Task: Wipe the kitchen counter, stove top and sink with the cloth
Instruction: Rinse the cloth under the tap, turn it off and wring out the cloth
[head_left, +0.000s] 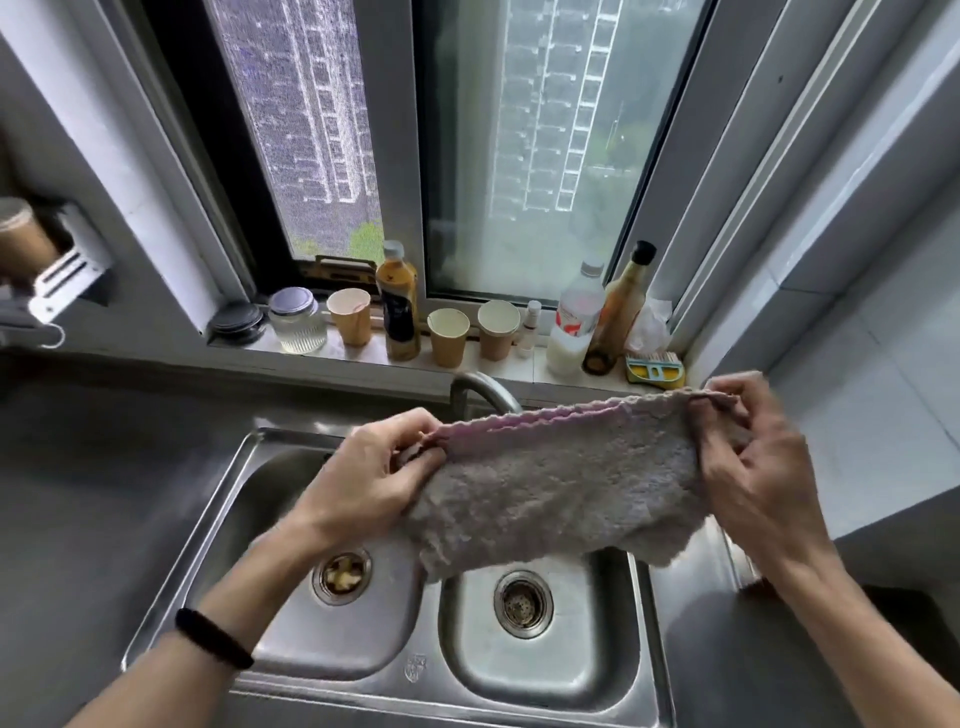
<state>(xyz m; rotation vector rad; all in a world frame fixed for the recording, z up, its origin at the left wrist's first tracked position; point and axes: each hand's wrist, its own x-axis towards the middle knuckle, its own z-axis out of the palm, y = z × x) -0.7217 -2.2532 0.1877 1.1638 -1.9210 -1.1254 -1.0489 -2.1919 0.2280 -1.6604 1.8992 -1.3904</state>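
I hold the cloth (561, 483) spread out flat in the air above the sink (270, 665), pulled wide between my two hands. It is a nubbly grey-pink square with a wavy pink top edge, and its lower edge hangs loose over the divider between the two basins. My left hand (363, 478) pinches the top left corner, fingers closed on the fabric. My right hand (753, 457) pinches the top right corner the same way, thumb and fingers closed over the edge. A black band (213, 638) sits around my left forearm.

Below the cloth, the left basin has a drain (342, 570) with some pale scraps in it, and the right basin has a drain (523, 604) with a strainer. The tap (483, 392) curves up just behind the cloth's top edge. The steel counter (93, 467) runs off to the left of the sink.

Behind the tap, the window sill (519, 364) carries a glass jar (297, 321), three paper cups (351, 316), a juice bottle (399, 304), a plastic bottle (575, 322) with white liquid, a brown sauce bottle (618, 306) and a yellow brush (654, 366) in the right corner.
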